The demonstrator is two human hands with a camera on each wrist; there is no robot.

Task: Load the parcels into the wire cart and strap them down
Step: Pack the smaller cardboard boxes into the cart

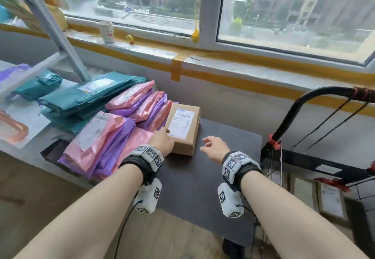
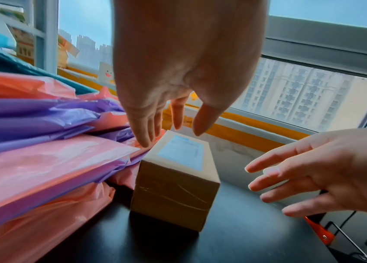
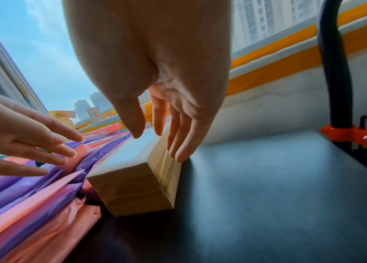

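A brown cardboard box (image 1: pixel 183 129) with a white label lies on the dark table (image 1: pixel 223 177), beside a pile of pink and purple mailer bags (image 1: pixel 105 145). My left hand (image 1: pixel 164 137) is open at the box's left side. Its fingertips (image 2: pixel 146 142) reach down between the box (image 2: pixel 178 186) and the bags, thumb over the top. My right hand (image 1: pixel 209 145) hovers open a little right of the box, fingers spread, not touching it. In the right wrist view its straight fingers (image 3: pixel 178 154) hang next to the box (image 3: pixel 133 185). The wire cart (image 1: pixel 355 198) stands at the right.
The cart has a black handle (image 1: pixel 304 104), red clips and black elastic cords (image 1: pixel 324 125), and holds flat labelled boxes (image 1: pixel 330 200). Teal mailers (image 1: pixel 85 96) lie behind the pink pile under a grey shelf post (image 1: pixel 58 35). A cup (image 1: pixel 105 31) stands on the window sill.
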